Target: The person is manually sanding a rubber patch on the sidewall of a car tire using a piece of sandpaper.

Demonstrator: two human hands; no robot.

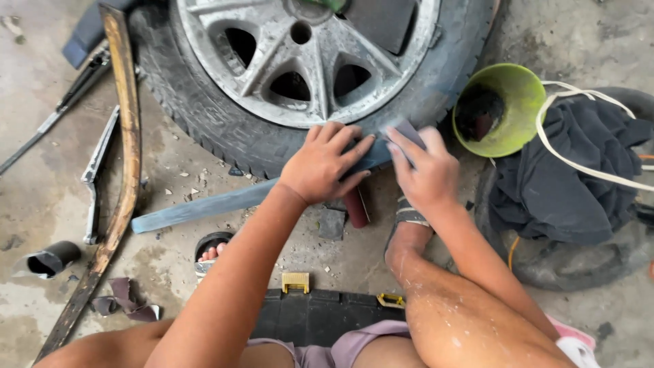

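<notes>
**Two hands on a rubber strip at a car tyre**

Head view, item by item.

1. Left hand [325, 163]: fingers spread and pressed flat, palm down, holding the grey-blue rubber strip [204, 206] against the sidewall of the tyre [204, 116].
2. Right hand [426, 170]: fingers curled, pinching a small dark piece [407, 129] at the strip's near end, just beside the left fingertips. What the piece is cannot be told.
3. Rubber strip: runs from under both hands away to the left, its far end lying on the concrete floor [41, 197].
4. Tyre with alloy wheel [300, 61]: lying directly beyond both hands.
5. Green bowl [501, 109]: just right of the right hand, dark contents inside.
6. Dark cloth [565, 177]: further right, on a second tyre.
7. Long wooden bar [122, 157] and metal tools: well left of the left hand.
8. Sandalled foot [409, 228]: below the right hand.

Risk, as a judgement: the strip is pinned only at one end, so if the left palm lifts it may slide or peel off the curved sidewall; the fingertips sit close together and could be nicked if the dark piece is abrasive or edged.
</notes>
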